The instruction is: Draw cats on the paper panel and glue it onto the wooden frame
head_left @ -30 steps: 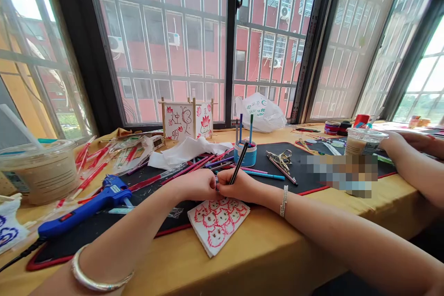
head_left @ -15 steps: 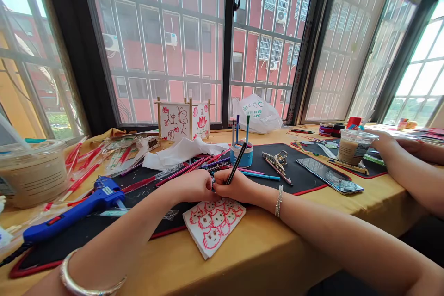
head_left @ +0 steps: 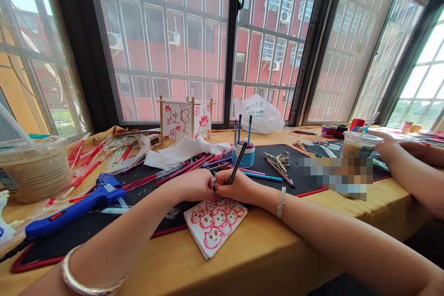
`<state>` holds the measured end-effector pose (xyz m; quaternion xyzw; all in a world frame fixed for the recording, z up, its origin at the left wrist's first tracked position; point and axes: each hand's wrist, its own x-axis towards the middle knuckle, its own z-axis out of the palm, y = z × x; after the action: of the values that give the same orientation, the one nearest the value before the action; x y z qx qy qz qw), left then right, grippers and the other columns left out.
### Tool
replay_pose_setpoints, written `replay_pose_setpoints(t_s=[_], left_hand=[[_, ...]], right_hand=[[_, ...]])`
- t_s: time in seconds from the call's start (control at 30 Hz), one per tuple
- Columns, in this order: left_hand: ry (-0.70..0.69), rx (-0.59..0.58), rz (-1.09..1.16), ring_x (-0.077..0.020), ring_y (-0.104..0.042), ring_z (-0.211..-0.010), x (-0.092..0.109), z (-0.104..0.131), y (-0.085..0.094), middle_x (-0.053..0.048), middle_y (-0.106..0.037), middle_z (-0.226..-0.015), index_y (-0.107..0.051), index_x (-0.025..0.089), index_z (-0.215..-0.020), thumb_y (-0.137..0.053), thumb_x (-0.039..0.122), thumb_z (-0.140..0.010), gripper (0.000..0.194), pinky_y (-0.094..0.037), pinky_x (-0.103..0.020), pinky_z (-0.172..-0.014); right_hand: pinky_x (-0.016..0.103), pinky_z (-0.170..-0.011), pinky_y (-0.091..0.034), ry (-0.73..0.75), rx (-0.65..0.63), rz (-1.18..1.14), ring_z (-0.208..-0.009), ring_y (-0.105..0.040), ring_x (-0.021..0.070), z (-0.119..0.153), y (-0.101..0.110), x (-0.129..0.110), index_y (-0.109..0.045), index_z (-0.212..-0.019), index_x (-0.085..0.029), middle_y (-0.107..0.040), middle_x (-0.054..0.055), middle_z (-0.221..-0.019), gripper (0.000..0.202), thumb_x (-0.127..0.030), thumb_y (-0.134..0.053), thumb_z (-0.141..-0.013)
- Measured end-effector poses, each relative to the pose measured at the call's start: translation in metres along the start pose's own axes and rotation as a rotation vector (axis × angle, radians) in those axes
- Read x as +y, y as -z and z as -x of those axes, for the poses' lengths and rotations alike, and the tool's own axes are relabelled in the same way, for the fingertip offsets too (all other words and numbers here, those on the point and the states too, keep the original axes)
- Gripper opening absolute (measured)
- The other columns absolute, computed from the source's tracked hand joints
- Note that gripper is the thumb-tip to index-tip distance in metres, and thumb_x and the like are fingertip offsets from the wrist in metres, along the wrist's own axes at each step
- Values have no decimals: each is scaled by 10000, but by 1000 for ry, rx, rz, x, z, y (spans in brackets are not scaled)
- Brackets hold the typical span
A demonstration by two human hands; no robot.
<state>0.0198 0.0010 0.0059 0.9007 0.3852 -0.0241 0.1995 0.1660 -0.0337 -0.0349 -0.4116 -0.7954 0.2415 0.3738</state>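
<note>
Behind the table (head_left: 249,249), the window (head_left: 228,55) spans the view, barred, with a pink building outside. The table wears a yellow cloth, and on it lies a black mat (head_left: 69,240) with a red edge. The bag (head_left: 259,114), white and crumpled, sits by the window. At the left edge stands a cup (head_left: 38,171) of pale brown drink; a similar drink (head_left: 357,145) stands at the right, near another person's hand (head_left: 388,145), with a pixelated patch over its lower part. The glue gun (head_left: 78,203), blue, lies beyond the left forearm. The panels (head_left: 176,122), with red drawings, stand near the window, and a white tissue (head_left: 183,153) lies in front of them.

The left hand (head_left: 199,185) is clenched at the paper's upper edge; whether it pinches anything is hidden. The right hand (head_left: 237,187) grasps the pen, its knuckles close against the left. The paper (head_left: 215,226), covered in red cat-like faces, lies below both hands, partly over the table's front edge. Beyond the hands are the blue pot (head_left: 248,156), holding pens, and a gold-toned clip (head_left: 277,163) to its right. Slimmest is the pen (head_left: 237,164), black and tilted.
</note>
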Motion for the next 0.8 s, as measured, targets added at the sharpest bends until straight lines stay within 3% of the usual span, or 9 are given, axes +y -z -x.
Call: replay_pose_setpoints(t_s=[0.8], left_hand=[[-7, 21, -22, -95, -307, -448, 3, 3, 1, 45, -345, -466, -449, 200, -471, -520, 385, -551, 214, -232, -265, -424]], right_hand=[[165, -405, -200, -23, 8, -11, -483, -265, 43, 0, 0, 1, -341, -500, -166, -331, -72, -490, 218, -68, -475, -641]])
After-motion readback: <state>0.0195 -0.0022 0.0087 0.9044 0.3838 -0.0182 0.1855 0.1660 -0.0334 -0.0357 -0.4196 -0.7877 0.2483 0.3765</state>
